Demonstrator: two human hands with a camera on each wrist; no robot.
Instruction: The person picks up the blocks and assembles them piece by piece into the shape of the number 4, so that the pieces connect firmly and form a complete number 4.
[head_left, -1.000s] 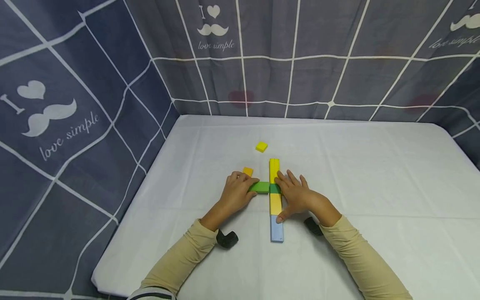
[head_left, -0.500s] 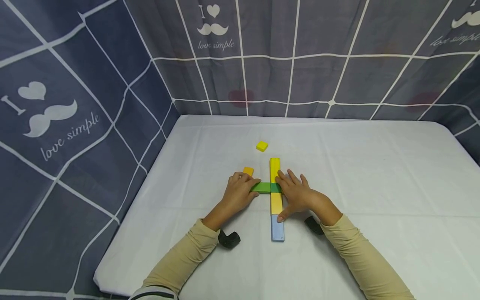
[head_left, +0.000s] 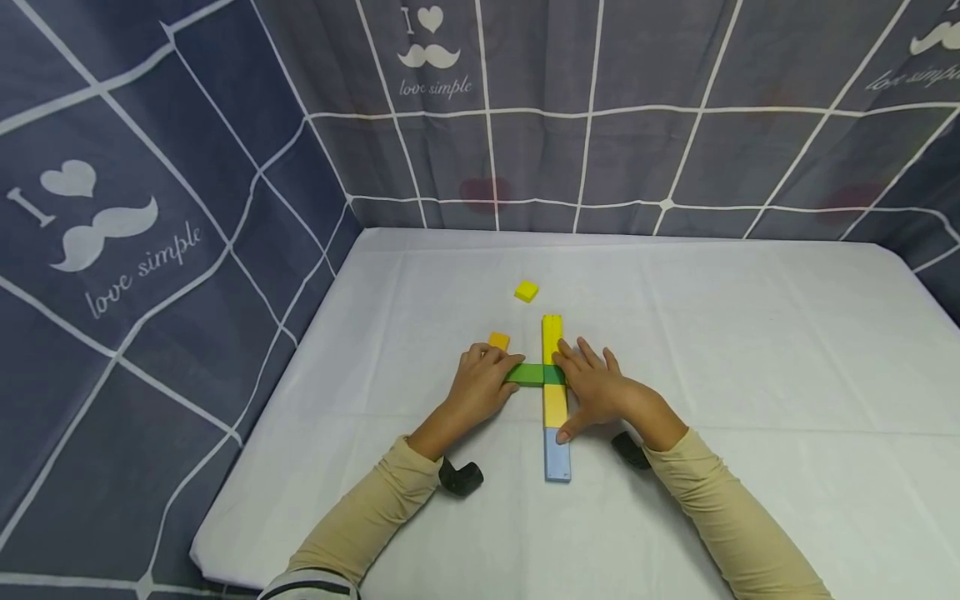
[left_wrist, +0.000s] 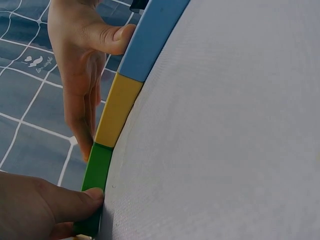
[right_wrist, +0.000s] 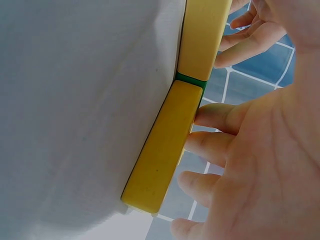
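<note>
In the head view, my left hand point(head_left: 480, 383) pinches the left end of a green block point(head_left: 530, 375) between thumb and fingers. The block's right end meets a straight row of blocks at a right angle. From far to near, the row has a yellow block point(head_left: 552, 333), a green section point(head_left: 553, 375), a yellow-orange block point(head_left: 555, 406) and a light blue block point(head_left: 557, 454). My right hand point(head_left: 600, 396) lies with fingers spread along the row's right side, fingertips at its upper part, thumb against the blue block. The right wrist view shows these fingertips touching the long yellow block point(right_wrist: 162, 145).
A small orange block point(head_left: 498, 340) lies just beyond the left fingers. Farther back is a small yellow square block point(head_left: 527, 291). The white tabletop point(head_left: 750, 350) is bordered by a grey and navy checked curtain point(head_left: 540, 158). Black wrist mounts point(head_left: 461, 479) sit under both forearms.
My left hand has nudged the green block slightly right; the thin dark line between it and the row is gone. The right hand keeps its place on the row.
</note>
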